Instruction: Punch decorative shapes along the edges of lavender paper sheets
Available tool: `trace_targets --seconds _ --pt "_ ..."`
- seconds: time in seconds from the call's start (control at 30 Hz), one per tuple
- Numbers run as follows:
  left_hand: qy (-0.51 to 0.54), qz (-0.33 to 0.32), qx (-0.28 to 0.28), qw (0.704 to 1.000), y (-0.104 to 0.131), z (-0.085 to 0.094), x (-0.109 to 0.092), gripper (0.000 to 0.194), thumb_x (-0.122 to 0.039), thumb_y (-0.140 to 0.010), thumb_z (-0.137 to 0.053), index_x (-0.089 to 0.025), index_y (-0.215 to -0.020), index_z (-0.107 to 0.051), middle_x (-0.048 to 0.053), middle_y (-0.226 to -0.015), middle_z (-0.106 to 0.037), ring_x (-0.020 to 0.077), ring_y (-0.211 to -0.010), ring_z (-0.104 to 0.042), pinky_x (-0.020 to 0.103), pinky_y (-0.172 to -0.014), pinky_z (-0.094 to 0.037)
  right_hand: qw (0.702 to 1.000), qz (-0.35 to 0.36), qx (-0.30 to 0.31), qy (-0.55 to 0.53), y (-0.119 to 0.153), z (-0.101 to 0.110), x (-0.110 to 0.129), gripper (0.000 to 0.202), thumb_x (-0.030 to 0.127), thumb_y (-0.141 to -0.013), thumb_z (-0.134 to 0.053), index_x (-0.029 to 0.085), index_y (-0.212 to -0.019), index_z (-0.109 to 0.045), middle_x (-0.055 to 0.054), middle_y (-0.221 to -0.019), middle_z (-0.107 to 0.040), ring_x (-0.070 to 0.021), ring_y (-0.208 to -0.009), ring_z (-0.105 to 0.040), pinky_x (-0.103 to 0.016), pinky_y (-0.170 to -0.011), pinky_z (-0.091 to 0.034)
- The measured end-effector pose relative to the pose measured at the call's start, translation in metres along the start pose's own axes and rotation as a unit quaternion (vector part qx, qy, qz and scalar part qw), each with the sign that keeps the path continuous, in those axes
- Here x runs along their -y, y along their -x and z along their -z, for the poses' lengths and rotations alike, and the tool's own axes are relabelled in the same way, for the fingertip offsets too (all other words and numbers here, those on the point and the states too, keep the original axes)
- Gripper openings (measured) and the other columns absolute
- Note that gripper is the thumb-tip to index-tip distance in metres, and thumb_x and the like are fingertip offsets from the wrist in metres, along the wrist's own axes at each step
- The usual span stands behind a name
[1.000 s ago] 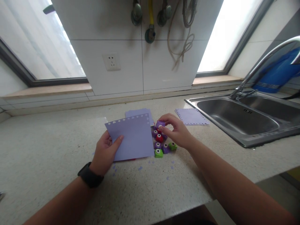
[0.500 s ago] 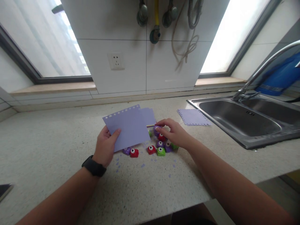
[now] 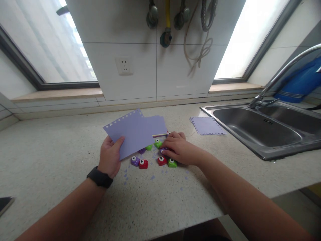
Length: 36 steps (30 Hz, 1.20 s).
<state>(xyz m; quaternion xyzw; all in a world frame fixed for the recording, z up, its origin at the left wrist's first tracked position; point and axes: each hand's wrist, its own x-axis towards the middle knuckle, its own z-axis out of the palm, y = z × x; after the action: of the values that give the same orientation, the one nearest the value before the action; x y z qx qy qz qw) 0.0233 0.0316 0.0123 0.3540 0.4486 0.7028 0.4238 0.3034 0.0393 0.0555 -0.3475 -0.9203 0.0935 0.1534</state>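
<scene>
My left hand (image 3: 111, 154) grips a sheet of purple paper (image 3: 132, 132) between thumb and fingers, holding it tilted above the counter. A row of punched holes runs along the sheet's far edge. My right hand (image 3: 182, 147) bends over a group of small paper punches, its thumb and fingers closed around a purple punch (image 3: 163, 151). Just in front of that hand are a red punch (image 3: 162, 160) and a green punch (image 3: 172, 163). Another green punch (image 3: 157, 143) lies left of my fingertips. More punches are hidden under the hand.
Other purple sheets (image 3: 156, 124) lie behind the held one. A stack of hole-edged sheets (image 3: 208, 125) rests near the sink (image 3: 250, 127). Purple paper scraps (image 3: 152, 177) are scattered on the counter. A red punch (image 3: 143, 164) touches a purple one (image 3: 135, 161) at the left.
My left hand has drawn the sheet slightly left, uncovering more punches. My right hand has come nearer and lower over the punches, from the rear purple one to another purple one.
</scene>
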Motion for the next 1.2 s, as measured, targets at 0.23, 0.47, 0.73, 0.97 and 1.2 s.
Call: trace_targets --seconds 0.23,0.47,0.73,0.97,1.2 --pt "0.016 -0.001 -0.015 1.0 -0.001 -0.002 0.0 0.039 -0.026 -0.075 -0.082 -0.018 -0.111 -0.069 0.007 -0.111 -0.076 0.021 -0.098 -0.072 0.044 -0.103 -0.051 1.0 -0.016 0.007 0.01 0.002 -0.001 -0.002 0.028 0.034 -0.101 -0.053 0.024 -0.099 -0.078 -0.009 -0.106 -0.07 -0.0305 -0.109 -0.049 -0.049 -0.096 -0.031" --pt "0.021 -0.015 -0.031 0.999 -0.004 -0.001 0.004 0.04 -0.026 -0.073 -0.083 -0.019 -0.11 -0.07 0.007 -0.112 -0.076 0.0219 -0.098 -0.072 0.046 -0.103 -0.051 0.998 0.035 0.041 -0.016 0.002 0.008 0.009 0.03 0.039 -0.101 -0.054 0.03 -0.124 -0.072 -0.006 -0.111 -0.072 -0.0277 -0.109 -0.055 -0.047 -0.096 -0.028" --pt "0.008 -0.022 -0.005 1.0 -0.005 0.002 0.007 0.04 -0.028 -0.075 -0.083 -0.02 -0.112 -0.07 0.007 -0.116 -0.076 0.0232 -0.103 -0.071 0.047 -0.106 -0.049 0.993 0.078 0.072 -0.057 0.002 0.007 0.012 0.024 0.04 -0.099 -0.057 0.027 -0.099 -0.078 -0.004 -0.109 -0.075 -0.0235 -0.106 -0.061 -0.047 -0.099 -0.022" --pt "-0.004 -0.024 -0.002 1.0 -0.002 0.001 0.006 0.039 -0.029 -0.076 -0.083 -0.02 -0.111 -0.07 0.007 -0.114 -0.076 0.0226 -0.099 -0.072 0.046 -0.103 -0.05 0.994 0.069 0.066 -0.058 0.002 0.008 0.013 0.018 0.037 -0.095 -0.062 0.028 -0.094 -0.077 -0.001 -0.102 -0.076 -0.0225 -0.101 -0.063 -0.045 -0.097 -0.023" --pt "-0.015 -0.028 0.008 0.999 -0.001 0.001 0.006 0.039 -0.03 -0.077 -0.081 -0.02 -0.113 -0.07 0.007 -0.115 -0.076 0.0226 -0.098 -0.072 0.045 -0.1 -0.052 0.997 0.036 0.02 -0.063 0.003 0.012 0.014 0.024 0.033 -0.092 -0.064 0.026 -0.115 -0.071 -0.004 -0.105 -0.075 -0.024 -0.102 -0.065 -0.043 -0.095 -0.029"
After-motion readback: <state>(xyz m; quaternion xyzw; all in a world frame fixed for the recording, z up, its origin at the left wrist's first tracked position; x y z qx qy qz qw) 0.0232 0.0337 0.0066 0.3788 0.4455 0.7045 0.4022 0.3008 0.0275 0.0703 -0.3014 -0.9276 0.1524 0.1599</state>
